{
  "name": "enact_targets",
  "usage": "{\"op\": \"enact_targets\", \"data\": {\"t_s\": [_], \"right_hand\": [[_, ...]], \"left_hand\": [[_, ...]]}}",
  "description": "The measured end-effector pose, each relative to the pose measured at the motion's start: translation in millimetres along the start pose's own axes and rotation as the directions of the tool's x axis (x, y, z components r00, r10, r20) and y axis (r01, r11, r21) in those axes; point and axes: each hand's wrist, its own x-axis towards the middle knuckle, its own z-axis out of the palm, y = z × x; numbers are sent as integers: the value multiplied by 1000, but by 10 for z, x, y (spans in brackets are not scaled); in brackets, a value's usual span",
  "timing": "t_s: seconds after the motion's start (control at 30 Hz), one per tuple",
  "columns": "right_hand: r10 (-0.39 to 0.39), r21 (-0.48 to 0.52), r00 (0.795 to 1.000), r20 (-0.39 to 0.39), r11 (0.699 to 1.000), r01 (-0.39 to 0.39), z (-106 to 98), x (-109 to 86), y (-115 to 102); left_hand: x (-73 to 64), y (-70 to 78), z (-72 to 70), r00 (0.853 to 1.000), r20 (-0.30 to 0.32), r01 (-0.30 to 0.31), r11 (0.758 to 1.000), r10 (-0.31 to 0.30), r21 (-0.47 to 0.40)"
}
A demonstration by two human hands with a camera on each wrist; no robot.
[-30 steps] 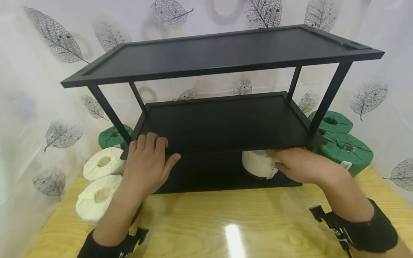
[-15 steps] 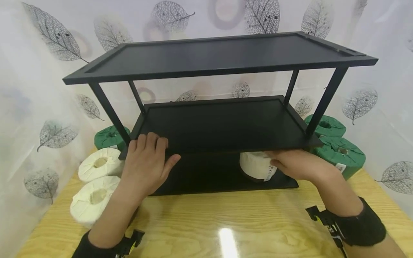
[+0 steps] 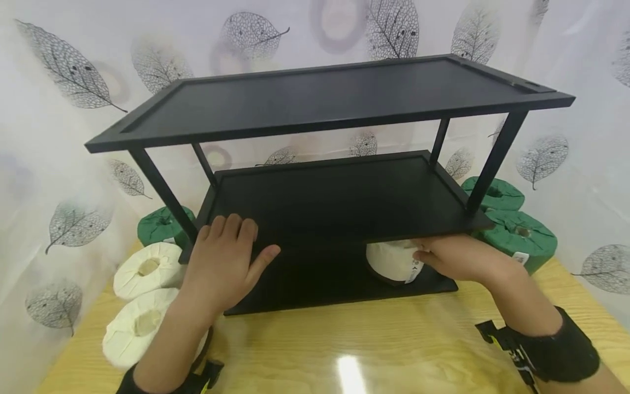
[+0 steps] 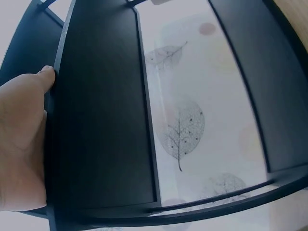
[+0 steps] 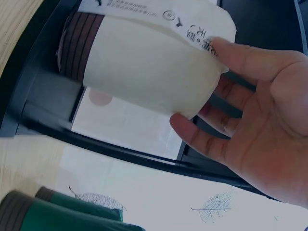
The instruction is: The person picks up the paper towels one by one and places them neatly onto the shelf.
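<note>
My left hand [image 3: 221, 268] holds the front edge of the black rack's middle shelf [image 3: 325, 202] near its left end. Its thumb [image 4: 46, 77] lies along that edge in the left wrist view. Below this shelf, on the right, my right hand [image 3: 458, 256] grips a cream paper-wrapped toilet roll [image 3: 391, 260] with a printed label strip and a brown striped band at its base. Thumb and fingers close round the end of the roll [image 5: 149, 67] in the right wrist view. The roll is low over the bottom shelf [image 3: 305, 284], partly hidden by the middle shelf.
Left of the rack stand two cream rolls [image 3: 128, 328] and a green roll [image 3: 159, 225] behind them. Two green rolls [image 3: 521, 241] stand at its right. The rack's top shelf [image 3: 325, 98] overhangs both hands. A leaf-patterned curtain [image 3: 64, 164] hangs behind the wooden table [image 3: 295, 350].
The head view has shifted slightly, so the rack sits lower in it. Both hands keep their holds, and the cream roll stays at nearly the same spot under the middle shelf.
</note>
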Motion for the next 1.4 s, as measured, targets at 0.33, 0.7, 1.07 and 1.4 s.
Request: {"op": "enact_targets", "data": {"t_s": [0.33, 0.7, 1.07, 1.4], "right_hand": [[-34, -84, 999, 0, 996, 34, -17, -44, 10], [-76, -93, 997, -30, 993, 73, -53, 30, -14], [-106, -96, 991, -78, 991, 98, 0, 22, 14], [-79, -80, 995, -59, 994, 74, 31, 51, -20]], "left_hand": [[-42, 17, 8, 992, -111, -52, 998, 54, 19], [-21, -40, 39, 990, -125, -59, 997, 65, 53], [29, -35, 28, 990, -123, -61, 996, 69, 61], [9, -42, 20, 992, -113, -52, 997, 59, 61]]}}
